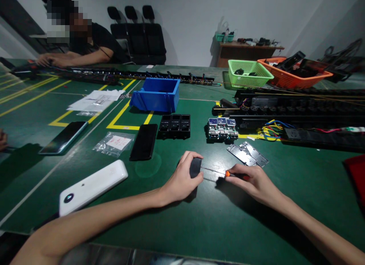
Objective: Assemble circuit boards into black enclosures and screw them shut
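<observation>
Low over the green table [176,227], my left hand [184,175] is closed around a small black plastic case [195,167]. My right hand [251,179] grips a screwdriver [228,174] with an orange and black handle. Its thin shaft points left, and the tip reaches the side of the case. Beyond my hands, several black housings [174,126] stand side by side. Right of them sit circuit boards [222,129] with small displays. Flat grey plates [247,154] lie just past my right hand.
A blue bin [156,94] stands behind the housings. Phones [143,142], a clear bag [114,143] and a white device [94,187] lie left. Long black rails with wires [288,105], a green basket [249,74] and an orange basket [296,75] are right. Another person [94,44] sits at far left.
</observation>
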`<state>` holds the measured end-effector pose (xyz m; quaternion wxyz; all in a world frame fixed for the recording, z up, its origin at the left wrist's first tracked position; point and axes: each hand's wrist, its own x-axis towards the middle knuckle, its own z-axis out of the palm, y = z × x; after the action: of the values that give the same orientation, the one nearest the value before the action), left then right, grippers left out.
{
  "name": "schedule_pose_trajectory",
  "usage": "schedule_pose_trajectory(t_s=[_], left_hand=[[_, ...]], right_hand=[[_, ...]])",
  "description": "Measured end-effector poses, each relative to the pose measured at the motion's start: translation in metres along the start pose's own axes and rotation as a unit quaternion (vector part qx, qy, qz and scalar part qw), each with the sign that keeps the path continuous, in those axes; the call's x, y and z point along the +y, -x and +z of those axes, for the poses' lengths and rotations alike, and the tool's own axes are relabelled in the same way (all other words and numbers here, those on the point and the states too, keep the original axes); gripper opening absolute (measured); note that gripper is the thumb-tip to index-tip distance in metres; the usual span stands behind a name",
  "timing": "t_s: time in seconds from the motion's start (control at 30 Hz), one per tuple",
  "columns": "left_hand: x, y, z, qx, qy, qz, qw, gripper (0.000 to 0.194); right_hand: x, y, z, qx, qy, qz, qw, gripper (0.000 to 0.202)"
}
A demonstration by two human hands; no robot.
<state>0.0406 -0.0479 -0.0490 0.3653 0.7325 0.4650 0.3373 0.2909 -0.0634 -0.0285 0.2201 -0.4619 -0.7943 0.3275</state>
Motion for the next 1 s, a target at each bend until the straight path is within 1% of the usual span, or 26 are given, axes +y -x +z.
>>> schedule_pose_trajectory(t_s=[0.07,0.17,0.3,0.4,0.5,0.67,0.8,0.9,1.0], left_hand=[[0.000,0.000,0.000,0.000,0.000,0.000,1.000,0.034],[0.000,0.000,-0.001,0.000,0.002,0.001,1.000,0.035],[0.001,0.000,-0.001,0.003,0.006,0.001,1.000,0.035],[0.004,0.002,-0.001,0.011,0.012,0.017,1.000,0.035],[0.004,0.003,-0.002,0.021,0.022,0.058,0.998,0.036],[-0.004,0.005,-0.001,0.046,0.044,0.136,0.989,0.042],[-0.011,0.007,0.000,0.038,0.077,0.186,0.979,0.054],[-0.013,0.008,0.002,0.030,0.096,0.226,0.969,0.058],[-0.015,0.009,0.004,0.031,0.118,0.259,0.958,0.055]], right_hand=[[0.000,0.000,0.000,0.000,0.009,-0.003,1.000,0.024],[0.006,0.000,0.001,0.014,0.065,-0.034,0.997,0.022],[0.020,0.000,0.000,0.056,0.149,-0.087,0.983,0.020],[0.029,-0.003,0.002,0.096,0.187,-0.077,0.975,0.019],[0.033,-0.005,0.009,0.106,0.233,-0.064,0.965,0.017],[0.032,-0.009,0.023,0.110,0.310,-0.096,0.940,0.018],[0.030,-0.012,0.026,0.109,0.353,-0.099,0.924,0.019],[0.028,-0.012,0.028,0.135,0.373,-0.103,0.912,0.018],[0.026,-0.010,0.034,0.179,0.342,-0.152,0.910,0.021]])
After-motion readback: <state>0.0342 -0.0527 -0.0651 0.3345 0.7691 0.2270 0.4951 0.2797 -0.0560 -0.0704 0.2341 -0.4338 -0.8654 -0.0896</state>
